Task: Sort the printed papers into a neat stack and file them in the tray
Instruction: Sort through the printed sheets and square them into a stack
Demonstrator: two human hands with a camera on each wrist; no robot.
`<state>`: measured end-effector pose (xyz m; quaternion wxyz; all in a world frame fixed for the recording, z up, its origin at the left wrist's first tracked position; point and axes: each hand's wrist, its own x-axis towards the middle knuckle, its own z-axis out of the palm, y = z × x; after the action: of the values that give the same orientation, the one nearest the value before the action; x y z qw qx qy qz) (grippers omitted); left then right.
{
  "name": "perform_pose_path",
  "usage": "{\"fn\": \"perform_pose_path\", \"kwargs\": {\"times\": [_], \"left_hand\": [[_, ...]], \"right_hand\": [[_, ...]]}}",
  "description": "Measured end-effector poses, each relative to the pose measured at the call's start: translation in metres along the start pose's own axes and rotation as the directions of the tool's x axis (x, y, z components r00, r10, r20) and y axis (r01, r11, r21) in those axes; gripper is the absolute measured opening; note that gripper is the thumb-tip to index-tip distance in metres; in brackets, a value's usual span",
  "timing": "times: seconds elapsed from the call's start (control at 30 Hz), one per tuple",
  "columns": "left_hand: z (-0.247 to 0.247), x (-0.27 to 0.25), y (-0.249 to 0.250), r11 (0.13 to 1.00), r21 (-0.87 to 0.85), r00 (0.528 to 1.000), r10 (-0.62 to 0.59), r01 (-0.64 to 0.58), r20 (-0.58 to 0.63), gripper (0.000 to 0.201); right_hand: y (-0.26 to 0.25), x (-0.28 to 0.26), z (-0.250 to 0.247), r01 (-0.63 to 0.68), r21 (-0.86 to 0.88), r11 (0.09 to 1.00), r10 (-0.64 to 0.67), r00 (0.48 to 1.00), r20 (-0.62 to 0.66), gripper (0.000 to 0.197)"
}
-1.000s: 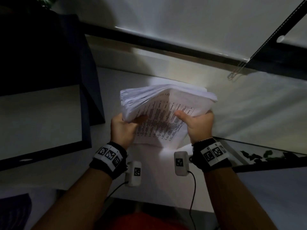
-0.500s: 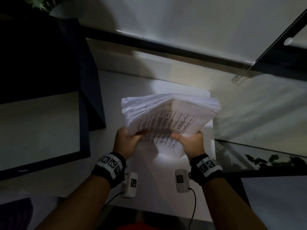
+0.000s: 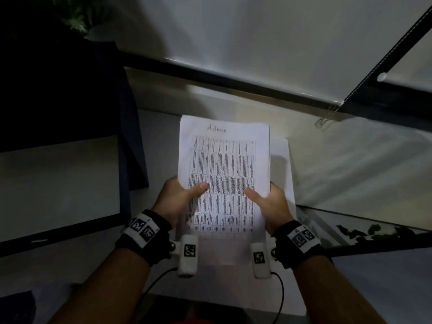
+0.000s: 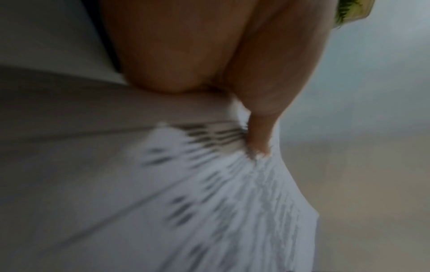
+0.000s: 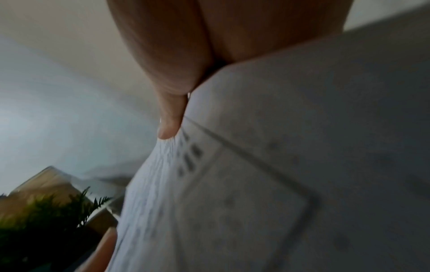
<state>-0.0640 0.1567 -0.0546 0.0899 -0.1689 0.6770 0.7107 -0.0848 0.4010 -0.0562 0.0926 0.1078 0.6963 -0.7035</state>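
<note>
bare forearms, no sleeves | left hand (image 3: 174,198): black wrist strap (image 3: 145,237) with white band of black square code markers | right hand (image 3: 273,204): matching black strap (image 3: 301,240), thin bracelet above it | white camera pods (image 3: 188,254) at inner wrists, one square code marker each, thin black cables trailing below

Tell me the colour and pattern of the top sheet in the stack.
White, with a black printed table grid and "Admin" handwritten at the top; the top sheet shows best in the head view.
</note>
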Motion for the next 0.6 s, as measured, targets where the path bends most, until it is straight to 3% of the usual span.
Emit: {"fn": "perform_pose_path", "kwargs": {"times": [0.07,0.2,0.33,0.4,0.47,0.6], "left_hand": [[0.002,-0.005,-0.005,0.998,-0.066,1.0,0.004,-0.005,-0.015,0.022],[0.006,-0.013,-0.016,1.0,-0.012,0.997,0.002,-0.003,-0.082,0.014],[0.004,-0.016,-0.027,0.998,0.036,0.989,-0.044,0.049,-0.141,0.025],[0.003,-0.019,-0.031,0.992,0.119,0.984,-0.029,0.051,-0.174,0.024],[0.003,-0.024,-0.03,0.98,0.2,0.977,0.037,0.006,-0.209,0.02],[0.004,-0.037,-0.01,0.953,0.187,0.924,0.281,-0.237,-0.258,0.019]], "right_hand": [[0.002,-0.004,-0.001,-0.025,0.016,1.0,0.025,0.999,-0.021,0.028],[0.009,-0.013,0.002,-0.043,-0.051,0.998,0.041,0.998,-0.043,0.023],[0.019,-0.021,0.008,-0.057,-0.1,0.993,0.052,0.997,-0.056,0.036],[0.023,-0.024,0.01,-0.046,-0.147,0.988,0.036,0.997,-0.069,0.032],[0.022,-0.028,0.013,0.001,-0.213,0.977,-0.021,0.996,-0.092,0.023],[-0.002,-0.031,0.015,0.163,-0.229,0.96,-0.194,0.974,-0.121,0.025]]}}
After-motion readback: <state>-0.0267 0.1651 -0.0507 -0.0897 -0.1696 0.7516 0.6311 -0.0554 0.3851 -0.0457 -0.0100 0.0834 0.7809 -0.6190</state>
